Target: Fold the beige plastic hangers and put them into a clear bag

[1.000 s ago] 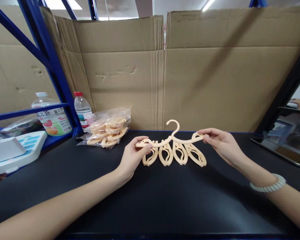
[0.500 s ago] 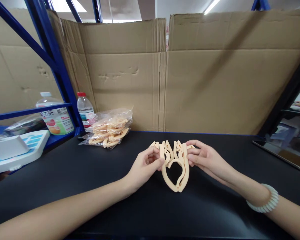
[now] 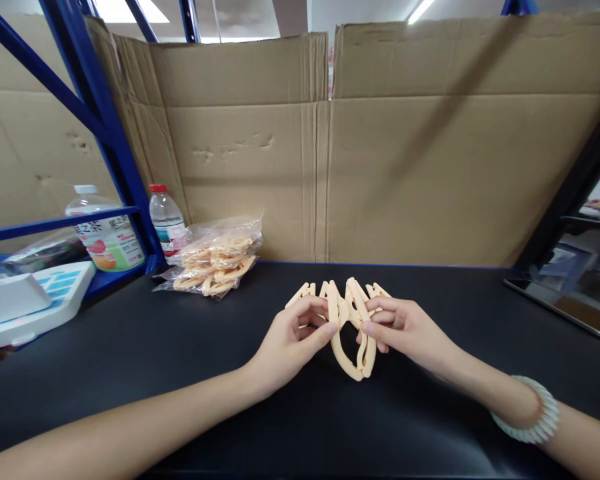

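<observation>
A folded cream plastic hanger (image 3: pixel 351 327) is held just above the black bench (image 3: pixel 180 360), pinched between the left hand (image 3: pixel 293 340) and the right hand (image 3: pixel 405 328). It is judged light, stiff and hinged; it is best gripped at the outer arms, clear of the joints.

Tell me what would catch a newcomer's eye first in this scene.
First, the two hands at the middle of the black table: the left hand and right hand both grip a folded beige hanger that stands on its lower end. Next, the bag of hangers at the back left, beside a red-capped bottle. Behind it all stands a wall of cardboard.
</observation>
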A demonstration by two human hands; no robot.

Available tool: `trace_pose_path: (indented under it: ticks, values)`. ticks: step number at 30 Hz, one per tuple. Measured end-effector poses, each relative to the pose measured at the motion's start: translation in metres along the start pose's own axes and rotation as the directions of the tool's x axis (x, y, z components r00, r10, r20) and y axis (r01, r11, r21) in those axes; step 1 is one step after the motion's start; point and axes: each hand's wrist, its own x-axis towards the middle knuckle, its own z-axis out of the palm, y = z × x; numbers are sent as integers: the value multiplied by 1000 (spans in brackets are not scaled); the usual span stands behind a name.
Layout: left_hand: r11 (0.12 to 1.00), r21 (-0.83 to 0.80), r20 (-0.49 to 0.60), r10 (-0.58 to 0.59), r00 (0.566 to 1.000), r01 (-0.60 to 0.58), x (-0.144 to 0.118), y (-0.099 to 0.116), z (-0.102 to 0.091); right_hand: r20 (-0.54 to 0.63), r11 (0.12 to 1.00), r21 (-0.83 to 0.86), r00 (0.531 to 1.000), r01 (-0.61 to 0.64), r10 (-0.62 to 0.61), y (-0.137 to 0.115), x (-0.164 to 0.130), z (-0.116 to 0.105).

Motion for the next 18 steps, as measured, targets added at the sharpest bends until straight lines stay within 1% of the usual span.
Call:
trace_pose_path:
  ticks: [4, 7, 12, 16, 18]
  values:
    - [997, -67, -25, -31, 999, 30, 2, -2, -1, 8, 997, 20, 997, 72, -72, 1, -1, 1]
    - [997, -69, -61, -49, 997, 45, 3, -4, -1, 20, 994, 35, 995, 101, -101, 0, -2, 2]
    - [999, -27, -35, -46, 998, 45, 1, -4, 1, 89, 997, -28, 993, 76, -74, -6, -4, 5]
    - [998, 34, -8, -46, 999, 46, 1, -5, -1, 102, 996, -62, 993, 62, -56, -12, -3, 3]
    - [997, 73, -8, -21, 1000, 21, 1, -7, -3, 75, 998, -52, 996, 44, -40, -14, -1, -4]
